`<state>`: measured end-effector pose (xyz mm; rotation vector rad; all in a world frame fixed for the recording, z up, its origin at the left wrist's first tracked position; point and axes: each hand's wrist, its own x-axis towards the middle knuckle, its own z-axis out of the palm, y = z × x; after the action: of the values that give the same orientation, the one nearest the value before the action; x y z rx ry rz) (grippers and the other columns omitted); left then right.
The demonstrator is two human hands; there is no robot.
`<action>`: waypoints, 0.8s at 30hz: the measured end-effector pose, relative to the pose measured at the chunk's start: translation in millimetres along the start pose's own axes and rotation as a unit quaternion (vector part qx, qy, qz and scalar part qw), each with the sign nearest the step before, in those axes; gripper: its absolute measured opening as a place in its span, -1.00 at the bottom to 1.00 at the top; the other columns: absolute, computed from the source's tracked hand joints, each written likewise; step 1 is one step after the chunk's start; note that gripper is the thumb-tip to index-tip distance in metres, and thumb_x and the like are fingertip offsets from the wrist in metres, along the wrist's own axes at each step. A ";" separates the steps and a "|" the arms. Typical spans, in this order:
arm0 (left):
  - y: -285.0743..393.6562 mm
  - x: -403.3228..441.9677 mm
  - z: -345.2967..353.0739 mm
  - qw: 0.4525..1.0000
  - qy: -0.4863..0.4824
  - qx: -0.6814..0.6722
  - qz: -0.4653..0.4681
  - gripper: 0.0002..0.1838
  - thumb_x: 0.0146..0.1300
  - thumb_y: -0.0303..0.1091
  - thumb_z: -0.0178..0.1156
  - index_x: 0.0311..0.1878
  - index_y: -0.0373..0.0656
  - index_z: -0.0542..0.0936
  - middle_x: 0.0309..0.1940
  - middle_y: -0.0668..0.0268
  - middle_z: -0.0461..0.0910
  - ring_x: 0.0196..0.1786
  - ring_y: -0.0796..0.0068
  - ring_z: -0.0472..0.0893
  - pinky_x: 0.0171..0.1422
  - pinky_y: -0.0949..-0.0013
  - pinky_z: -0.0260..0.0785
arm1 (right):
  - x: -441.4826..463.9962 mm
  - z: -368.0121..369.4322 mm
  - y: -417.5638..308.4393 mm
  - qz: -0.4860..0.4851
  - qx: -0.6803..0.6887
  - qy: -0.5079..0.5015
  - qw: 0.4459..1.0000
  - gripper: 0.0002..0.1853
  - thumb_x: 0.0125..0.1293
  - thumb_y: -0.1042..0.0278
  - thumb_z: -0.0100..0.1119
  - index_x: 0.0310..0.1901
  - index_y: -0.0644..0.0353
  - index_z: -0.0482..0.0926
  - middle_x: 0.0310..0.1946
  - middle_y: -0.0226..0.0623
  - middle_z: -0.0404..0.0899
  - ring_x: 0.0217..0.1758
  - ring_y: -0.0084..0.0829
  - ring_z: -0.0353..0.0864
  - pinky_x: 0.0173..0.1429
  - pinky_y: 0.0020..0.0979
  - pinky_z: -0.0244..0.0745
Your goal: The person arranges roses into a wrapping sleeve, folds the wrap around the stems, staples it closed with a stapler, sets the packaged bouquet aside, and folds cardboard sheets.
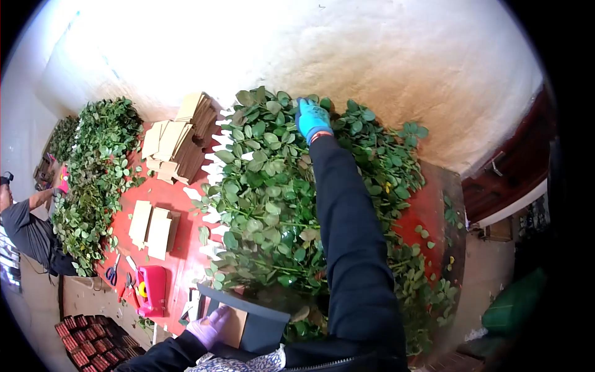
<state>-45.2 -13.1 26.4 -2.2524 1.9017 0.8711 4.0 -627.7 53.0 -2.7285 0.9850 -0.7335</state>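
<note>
My right hand point(313, 118), in a blue-green glove, reaches to the far edge of a large heap of leafy green stems point(266, 186); its fingertips are partly lost among the leaves. My left hand point(209, 327), in a light purple glove, rests at the near edge on a brown cardboard piece point(235, 327), which lies on a dark grey sheet point(266, 322). White pointed pieces point(214, 170) line the left side of the heap.
On the red table point(192, 248) are cardboard stacks point(176, 142), smaller cardboard pieces point(152, 229), a pink holder point(152, 290), scissors point(113, 271) and red-handled pliers point(129, 286). A co-worker point(34, 226) stands left beside another leafy heap point(93, 186). A pale wall point(372, 56) rises behind.
</note>
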 end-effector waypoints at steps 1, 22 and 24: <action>-0.1 1.0 -1.4 0.999 -0.025 -0.032 -0.019 -0.03 -0.02 -0.16 0.46 0.49 -0.04 0.23 0.44 0.15 0.25 0.05 0.06 0.66 0.05 0.16 0.58 | 6.8 5.1 5.0 0.013 -0.012 -0.016 1.000 -0.57 0.34 0.25 0.03 0.23 0.10 0.48 0.14 -0.06 0.57 0.19 -0.01 0.55 0.25 -0.08 0.44; 1.1 5.8 -3.8 1.000 -0.009 0.021 0.011 -0.04 -0.09 -0.26 0.49 0.43 -0.19 0.26 0.41 0.07 0.27 0.11 -0.03 0.61 0.10 0.17 0.56 | -164.1 -50.8 -22.3 -0.154 -0.122 -0.132 0.971 -0.81 0.20 0.27 0.22 -0.16 0.05 0.60 -0.23 -0.21 0.62 -0.08 -0.12 0.62 0.04 -0.06 0.42; -4.1 5.7 1.9 0.999 0.008 0.014 0.028 -0.03 -0.10 -0.28 0.49 0.42 -0.20 0.25 0.40 0.07 0.27 0.12 -0.04 0.59 0.10 0.16 0.56 | -177.6 -78.2 -38.5 -0.153 -0.088 -0.108 0.978 -0.81 0.19 0.26 0.24 -0.17 0.05 0.59 -0.25 -0.21 0.60 -0.09 -0.12 0.61 0.02 -0.07 0.43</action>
<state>-41.7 -16.5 20.9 -2.2070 1.9792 0.8296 -131.0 -483.5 62.1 -3.0742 0.6186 -0.3883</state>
